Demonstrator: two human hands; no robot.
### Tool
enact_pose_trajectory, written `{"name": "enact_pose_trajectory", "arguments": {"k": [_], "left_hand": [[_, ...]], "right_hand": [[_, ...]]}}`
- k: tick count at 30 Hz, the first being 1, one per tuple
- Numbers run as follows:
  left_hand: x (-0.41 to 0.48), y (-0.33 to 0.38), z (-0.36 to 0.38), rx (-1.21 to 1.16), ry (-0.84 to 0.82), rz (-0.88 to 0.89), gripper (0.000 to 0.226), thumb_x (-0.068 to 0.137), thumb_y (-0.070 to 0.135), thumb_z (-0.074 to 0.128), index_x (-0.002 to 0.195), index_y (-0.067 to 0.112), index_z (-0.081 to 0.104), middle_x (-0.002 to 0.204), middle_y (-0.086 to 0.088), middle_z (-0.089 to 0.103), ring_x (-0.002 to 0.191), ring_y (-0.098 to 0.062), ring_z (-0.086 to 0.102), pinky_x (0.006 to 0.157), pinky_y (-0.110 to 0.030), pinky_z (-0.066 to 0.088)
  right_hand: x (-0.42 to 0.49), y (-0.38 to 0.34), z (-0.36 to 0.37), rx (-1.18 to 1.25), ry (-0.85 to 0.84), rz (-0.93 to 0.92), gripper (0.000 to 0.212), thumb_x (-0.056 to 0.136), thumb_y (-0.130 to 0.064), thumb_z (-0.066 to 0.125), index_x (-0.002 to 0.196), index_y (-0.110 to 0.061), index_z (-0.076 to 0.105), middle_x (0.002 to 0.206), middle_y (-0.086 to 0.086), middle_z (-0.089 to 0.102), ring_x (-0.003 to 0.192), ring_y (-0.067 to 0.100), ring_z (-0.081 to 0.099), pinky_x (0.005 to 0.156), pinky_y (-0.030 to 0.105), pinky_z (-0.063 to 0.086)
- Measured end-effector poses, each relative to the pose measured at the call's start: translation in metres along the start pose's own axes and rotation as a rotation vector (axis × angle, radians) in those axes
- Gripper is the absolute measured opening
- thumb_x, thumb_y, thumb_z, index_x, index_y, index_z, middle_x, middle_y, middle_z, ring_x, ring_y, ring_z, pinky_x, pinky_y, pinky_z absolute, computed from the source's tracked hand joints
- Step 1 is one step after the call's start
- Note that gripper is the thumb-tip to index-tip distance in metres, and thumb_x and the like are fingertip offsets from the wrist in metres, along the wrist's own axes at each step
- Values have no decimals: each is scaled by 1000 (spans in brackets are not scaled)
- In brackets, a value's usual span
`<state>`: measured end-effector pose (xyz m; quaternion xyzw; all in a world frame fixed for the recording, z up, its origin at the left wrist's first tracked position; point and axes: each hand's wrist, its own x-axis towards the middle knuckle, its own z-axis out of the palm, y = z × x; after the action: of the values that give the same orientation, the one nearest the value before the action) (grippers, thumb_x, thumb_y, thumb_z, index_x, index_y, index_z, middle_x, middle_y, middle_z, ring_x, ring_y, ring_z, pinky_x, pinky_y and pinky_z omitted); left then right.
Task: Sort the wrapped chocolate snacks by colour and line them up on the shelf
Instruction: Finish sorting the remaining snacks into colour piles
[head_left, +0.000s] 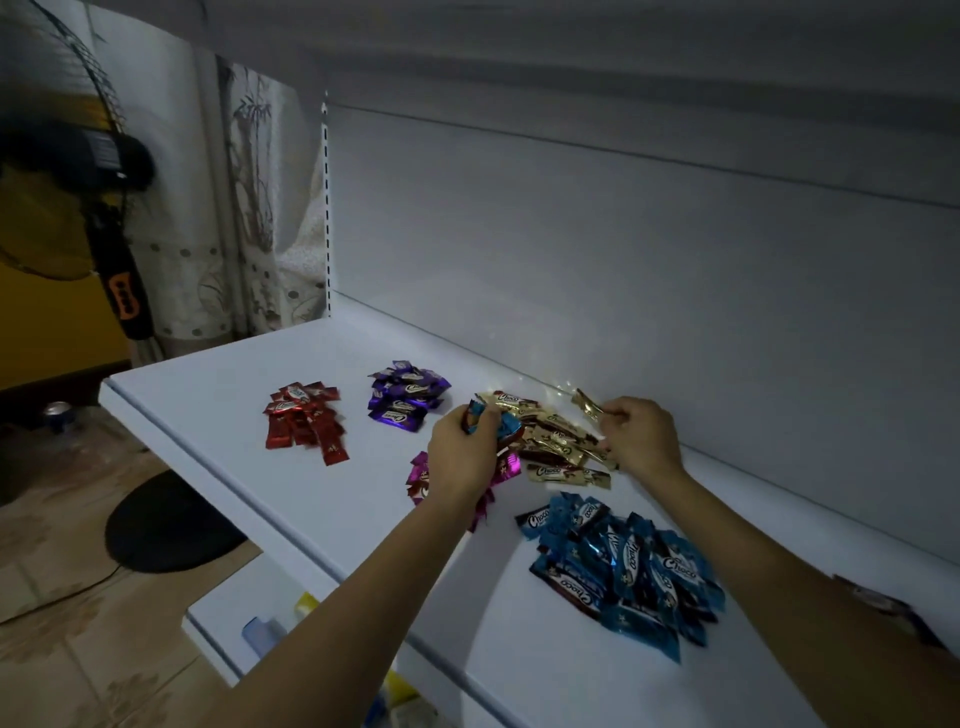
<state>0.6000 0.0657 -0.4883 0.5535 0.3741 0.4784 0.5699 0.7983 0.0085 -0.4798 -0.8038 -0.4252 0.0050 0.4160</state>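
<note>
Bare forearms reach in from the bottom edge over a smooth, glossy white shelf (234, 384). At nine o'clock in the view, off the shelf, a black stand fan (111, 171) with a wire grille stands before a patterned curtain (249, 208).

On the shelf, at nine o'clock from the left hand, lies the red pile (304, 423) of flat, crinkly foil snacks, loosely fanned out. Near it, at its three o'clock, sits the purple pile (408, 397), heaped and shiny.

The left hand (460, 457) is curled round a crumpled blue wrapper (501, 423). Under that hand and wrist, the pink pile (509, 465) shows only at its edges.

At three o'clock from the left hand, just beside the pink foil, the gold pile (556, 447) spreads in long narrow bars toward the back wall. The right hand (641, 441) lies over the heap's right edge. It pinches one gold wrapper (587, 402) by its crimped end, held at ten o'clock from the hand.

At five o'clock from the gold pile, apart from it, the blue pile (628, 566) lies thick and overlapping, with white "Choco" lettering on glinting foil.
</note>
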Motion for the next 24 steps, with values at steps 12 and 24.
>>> {"name": "enact_pose_trajectory", "arguments": {"k": [12, 24], "left_hand": [[9, 5, 7, -273, 35, -217, 14, 95, 23, 59, 80, 24, 59, 66, 10, 68, 53, 8, 62, 43, -8, 43], [-8, 22, 48, -636, 90, -604, 26, 96, 15, 53, 111, -4, 62, 101, -20, 67, 75, -28, 64, 60, -34, 56]], "right_hand": [[15, -4, 22, -592, -84, -265, 27, 93, -22, 53, 77, -10, 72, 79, 5, 66, 64, 18, 58, 56, 26, 47], [-92, -55, -6, 469, -339, -165, 38, 88, -35, 62, 123, -29, 50, 83, -9, 66, 60, 1, 63, 45, 9, 41]]}}
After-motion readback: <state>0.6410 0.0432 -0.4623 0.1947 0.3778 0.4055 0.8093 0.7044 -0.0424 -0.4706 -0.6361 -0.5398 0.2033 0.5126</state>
